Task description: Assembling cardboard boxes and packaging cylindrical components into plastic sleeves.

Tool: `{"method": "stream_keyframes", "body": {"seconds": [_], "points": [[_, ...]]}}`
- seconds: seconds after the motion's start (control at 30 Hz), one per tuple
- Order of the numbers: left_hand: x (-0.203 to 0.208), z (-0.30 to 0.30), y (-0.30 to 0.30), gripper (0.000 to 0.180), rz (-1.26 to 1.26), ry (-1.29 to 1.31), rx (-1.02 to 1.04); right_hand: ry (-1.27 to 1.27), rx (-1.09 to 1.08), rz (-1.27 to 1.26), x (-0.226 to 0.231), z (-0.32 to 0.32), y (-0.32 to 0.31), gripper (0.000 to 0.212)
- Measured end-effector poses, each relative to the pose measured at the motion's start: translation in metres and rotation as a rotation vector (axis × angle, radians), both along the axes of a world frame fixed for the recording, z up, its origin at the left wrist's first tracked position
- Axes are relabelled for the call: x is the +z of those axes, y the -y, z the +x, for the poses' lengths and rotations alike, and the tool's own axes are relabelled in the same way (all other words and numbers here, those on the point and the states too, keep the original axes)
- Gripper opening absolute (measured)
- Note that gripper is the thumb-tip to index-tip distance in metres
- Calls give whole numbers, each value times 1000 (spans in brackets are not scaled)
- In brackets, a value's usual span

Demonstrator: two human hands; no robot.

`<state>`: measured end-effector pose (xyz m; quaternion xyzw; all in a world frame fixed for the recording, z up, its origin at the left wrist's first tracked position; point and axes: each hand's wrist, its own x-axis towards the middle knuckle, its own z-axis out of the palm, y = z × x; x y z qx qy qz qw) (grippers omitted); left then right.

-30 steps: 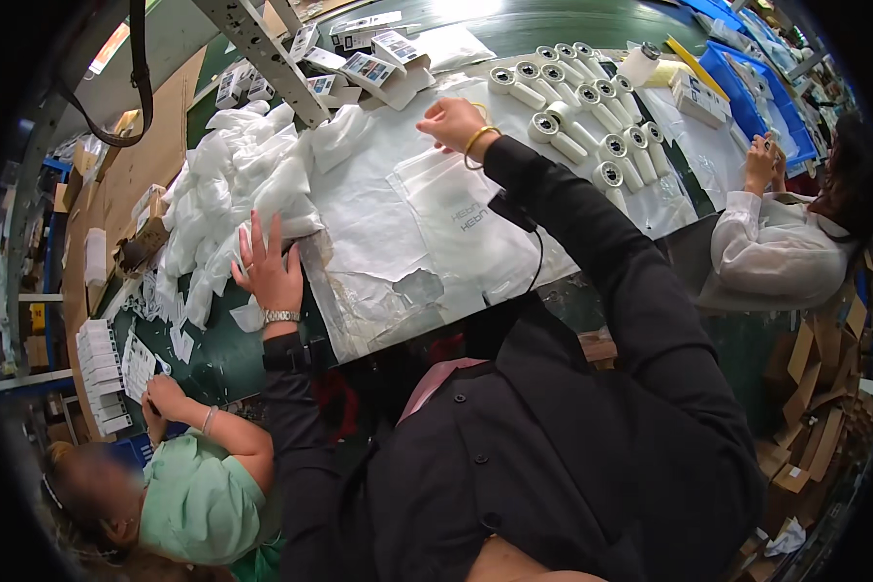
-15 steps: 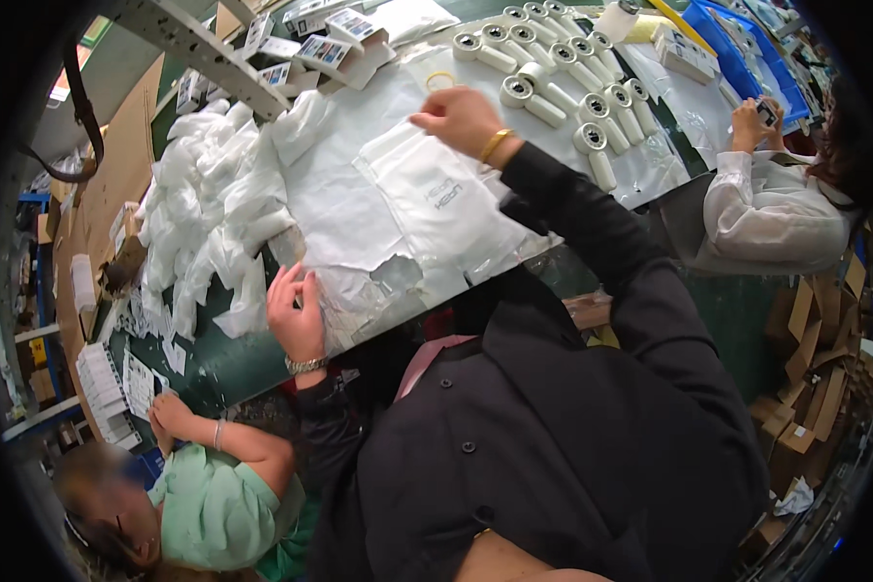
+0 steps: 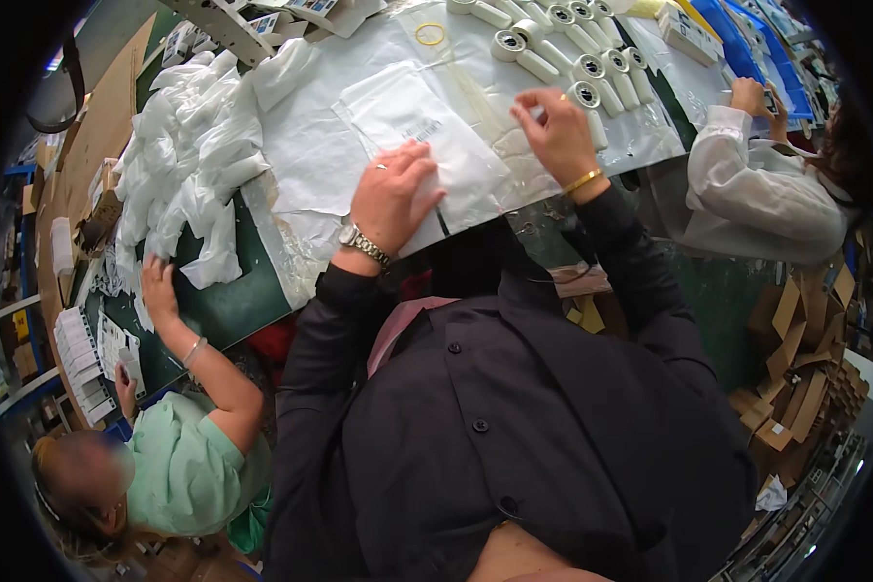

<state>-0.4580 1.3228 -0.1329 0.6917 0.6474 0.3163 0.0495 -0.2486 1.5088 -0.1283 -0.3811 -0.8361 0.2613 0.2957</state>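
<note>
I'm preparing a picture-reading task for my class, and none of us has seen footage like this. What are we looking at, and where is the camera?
There is no machine: these are a person's bare hands. Every picture comes from a wide camera worn on the person's head, looking down, so straight edges bend near the rim.

On the green table, white wrapped bundles lie to the left, flat white bags in the middle, and white round-headed devices with handles farther right.

The left hand appears to rest on the bags. The right hand is just right of them, fingers curled; I cannot tell whether it holds anything. Co-workers sit on both sides.
</note>
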Motion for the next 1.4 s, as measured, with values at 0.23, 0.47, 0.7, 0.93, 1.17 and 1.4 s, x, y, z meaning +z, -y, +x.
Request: {"method": "stream_keyframes", "body": {"seconds": [0.23, 0.47, 0.7, 0.93, 1.17, 1.4], "points": [[-11, -18, 6, 19, -71, -26, 60, 230, -238, 347, -9, -20, -63, 34], [-9, -19, 14, 21, 31, 21, 165, 505, -293, 235, -10, -34, -73, 32], [12, 12, -1, 38, 45, 832, 177, 129, 149, 175, 23, -18, -1, 32], [24, 43, -7, 44, -34, 1453, 27, -171, 393, 148, 34, -11, 67, 37], [18, 93, -10, 39, 260, 1241, 231, -516, 311, -639, 30, -11, 107, 41], [-6, 77, 1, 29, 260, 927, 177, -839, 252, -934, 17, 4, 91, 48]]}}
